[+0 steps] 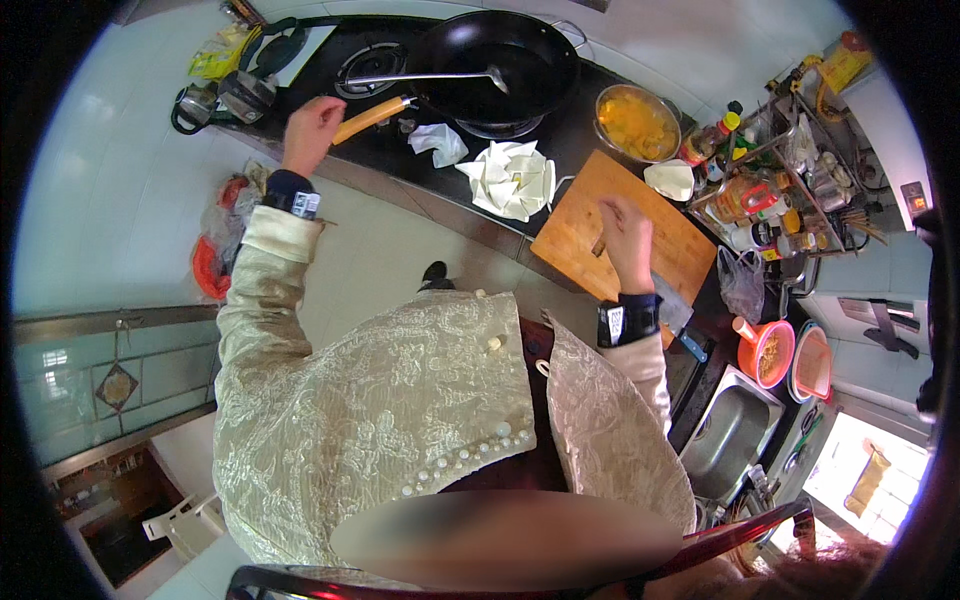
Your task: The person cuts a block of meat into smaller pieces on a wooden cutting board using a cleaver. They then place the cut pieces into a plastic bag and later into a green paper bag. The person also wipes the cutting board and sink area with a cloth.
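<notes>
My left hand (313,133), its fingers curled, is beside the end of the yellow wooden handle (371,120) of a black wok (536,90). Whether it grips the handle cannot be told. A metal ladle (431,77) lies across the wok with its bowl inside. Over a wooden cutting board (574,214), my right hand (628,238) has bent fingers. A small brown piece (598,247) shows beside them; I cannot tell whether it is held. Partly behind my right wrist, a cleaver (673,306) rests on the board.
A folded white paper holder (510,182) and crumpled tissue (439,142) sit near the counter's front edge. Behind the board stands a metal bowl of yellow food (637,121). Bottles (739,199) crowd the right. A blue-handled knife (691,347) lies near the sink (731,424).
</notes>
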`<move>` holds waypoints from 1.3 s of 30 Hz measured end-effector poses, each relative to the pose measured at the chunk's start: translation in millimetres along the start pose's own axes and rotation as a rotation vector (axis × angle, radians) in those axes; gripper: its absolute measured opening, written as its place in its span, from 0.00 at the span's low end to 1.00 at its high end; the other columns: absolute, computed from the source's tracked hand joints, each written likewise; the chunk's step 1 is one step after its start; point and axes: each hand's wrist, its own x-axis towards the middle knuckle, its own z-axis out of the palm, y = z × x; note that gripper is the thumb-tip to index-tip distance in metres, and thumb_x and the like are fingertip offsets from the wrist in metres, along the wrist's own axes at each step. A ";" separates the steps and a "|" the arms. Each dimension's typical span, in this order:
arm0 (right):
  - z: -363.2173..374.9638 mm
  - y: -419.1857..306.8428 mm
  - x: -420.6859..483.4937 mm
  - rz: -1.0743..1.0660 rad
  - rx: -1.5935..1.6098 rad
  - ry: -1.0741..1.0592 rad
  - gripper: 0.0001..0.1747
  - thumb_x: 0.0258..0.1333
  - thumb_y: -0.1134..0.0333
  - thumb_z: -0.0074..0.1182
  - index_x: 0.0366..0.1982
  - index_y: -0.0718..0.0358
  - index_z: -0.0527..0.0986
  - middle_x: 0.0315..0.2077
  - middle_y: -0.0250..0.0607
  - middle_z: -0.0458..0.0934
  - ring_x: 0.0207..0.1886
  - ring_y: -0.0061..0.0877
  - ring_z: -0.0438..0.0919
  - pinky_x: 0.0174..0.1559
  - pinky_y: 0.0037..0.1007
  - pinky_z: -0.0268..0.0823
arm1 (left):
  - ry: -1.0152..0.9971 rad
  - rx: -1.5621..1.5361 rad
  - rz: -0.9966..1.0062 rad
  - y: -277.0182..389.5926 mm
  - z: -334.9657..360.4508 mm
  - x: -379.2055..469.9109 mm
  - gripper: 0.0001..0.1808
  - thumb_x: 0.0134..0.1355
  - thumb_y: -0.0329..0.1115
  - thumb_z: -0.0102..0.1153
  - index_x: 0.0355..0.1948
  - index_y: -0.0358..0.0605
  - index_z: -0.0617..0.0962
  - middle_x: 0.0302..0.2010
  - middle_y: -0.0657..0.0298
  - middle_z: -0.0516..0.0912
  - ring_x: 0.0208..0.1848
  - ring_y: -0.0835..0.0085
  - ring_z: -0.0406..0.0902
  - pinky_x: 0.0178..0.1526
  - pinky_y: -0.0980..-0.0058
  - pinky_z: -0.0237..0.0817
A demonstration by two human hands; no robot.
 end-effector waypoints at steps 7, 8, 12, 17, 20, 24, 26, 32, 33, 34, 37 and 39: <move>138.1 -50.0 150.4 -0.374 -0.429 -0.174 0.14 0.61 0.61 0.53 0.40 0.63 0.81 0.44 0.47 0.81 0.56 0.47 0.73 0.58 0.42 0.65 | 0.014 -0.178 -0.084 -139.2 -21.9 26.2 0.07 0.63 0.31 0.59 0.38 0.40 0.84 0.31 0.56 0.84 0.29 0.71 0.81 0.34 0.75 0.70; 161.7 -47.8 166.3 -0.319 -0.613 -0.204 0.18 0.63 0.56 0.50 0.42 0.62 0.81 0.46 0.47 0.81 0.58 0.49 0.71 0.60 0.47 0.63 | -0.011 -0.203 -0.083 -155.2 -20.2 27.2 0.07 0.63 0.30 0.59 0.39 0.40 0.84 0.31 0.56 0.84 0.30 0.71 0.81 0.34 0.75 0.70; 234.7 -38.6 213.7 0.062 -0.868 -0.522 0.32 0.67 0.41 0.40 0.52 0.59 0.79 0.53 0.57 0.77 0.65 0.58 0.64 0.64 0.67 0.50 | -0.157 -0.266 -0.151 -208.3 -24.6 21.6 0.07 0.63 0.29 0.59 0.40 0.40 0.83 0.31 0.58 0.83 0.30 0.73 0.81 0.34 0.76 0.70; 242.0 -60.0 231.6 0.022 -0.955 -0.547 0.23 0.61 0.46 0.50 0.43 0.55 0.83 0.42 0.52 0.83 0.48 0.54 0.80 0.48 0.54 0.72 | -0.219 -0.323 -0.133 -254.4 -31.2 29.8 0.07 0.63 0.29 0.59 0.40 0.39 0.83 0.31 0.58 0.83 0.29 0.73 0.80 0.34 0.76 0.69; 218.4 -76.3 227.1 -0.086 -0.701 0.069 0.09 0.56 0.61 0.57 0.32 0.58 0.81 0.31 0.49 0.81 0.39 0.50 0.78 0.42 0.45 0.72 | -0.238 -0.334 -0.156 -267.6 -26.5 38.5 0.07 0.64 0.29 0.59 0.39 0.38 0.83 0.31 0.59 0.84 0.30 0.75 0.80 0.34 0.77 0.69; 205.1 -82.5 205.0 -0.084 -0.926 0.021 0.08 0.54 0.65 0.57 0.35 0.58 0.80 0.36 0.46 0.80 0.42 0.47 0.76 0.48 0.43 0.69 | -0.246 -0.460 -0.097 -263.5 -8.1 45.4 0.07 0.64 0.29 0.59 0.39 0.39 0.84 0.32 0.60 0.85 0.31 0.78 0.79 0.35 0.79 0.69; 209.2 -83.1 187.4 -0.160 -0.931 0.087 0.07 0.54 0.67 0.56 0.36 0.58 0.80 0.35 0.45 0.81 0.40 0.46 0.76 0.46 0.42 0.68 | -0.270 -0.466 -0.045 -255.9 3.3 47.4 0.07 0.63 0.29 0.59 0.40 0.39 0.84 0.32 0.59 0.86 0.31 0.76 0.81 0.35 0.77 0.70; 242.5 -100.8 107.1 0.198 -0.547 0.315 0.07 0.56 0.66 0.54 0.28 0.59 0.79 0.27 0.49 0.81 0.31 0.46 0.79 0.34 0.44 0.71 | -0.509 -0.389 0.050 -242.9 40.3 44.8 0.09 0.62 0.33 0.59 0.38 0.40 0.84 0.32 0.54 0.86 0.32 0.66 0.84 0.36 0.71 0.72; 254.8 -104.5 91.8 0.243 -0.535 0.338 0.07 0.56 0.65 0.55 0.28 0.59 0.79 0.26 0.49 0.81 0.30 0.47 0.80 0.32 0.45 0.71 | -0.524 -0.348 0.083 -242.1 48.7 44.5 0.10 0.63 0.34 0.58 0.38 0.39 0.84 0.30 0.55 0.86 0.30 0.67 0.84 0.35 0.71 0.72; 268.8 -107.1 77.0 0.288 -0.498 0.314 0.08 0.56 0.64 0.55 0.28 0.59 0.80 0.25 0.50 0.81 0.29 0.47 0.81 0.31 0.45 0.72 | -0.598 -0.375 0.042 -241.8 56.4 43.1 0.10 0.65 0.33 0.57 0.38 0.38 0.84 0.30 0.57 0.86 0.31 0.72 0.83 0.35 0.74 0.72; 313.5 -112.8 33.6 0.393 -0.515 0.171 0.09 0.57 0.61 0.53 0.29 0.56 0.81 0.24 0.50 0.81 0.28 0.49 0.81 0.30 0.46 0.73 | -0.751 -0.507 -0.039 -235.3 86.4 36.1 0.11 0.68 0.33 0.55 0.38 0.36 0.84 0.28 0.63 0.85 0.30 0.79 0.80 0.35 0.78 0.71; 340.1 -115.7 21.8 0.395 -0.401 0.076 0.10 0.56 0.60 0.53 0.31 0.57 0.80 0.29 0.51 0.81 0.34 0.51 0.80 0.35 0.47 0.71 | -0.813 -0.613 -0.055 -228.6 103.5 30.4 0.11 0.68 0.33 0.54 0.39 0.36 0.84 0.27 0.65 0.84 0.29 0.80 0.78 0.35 0.78 0.71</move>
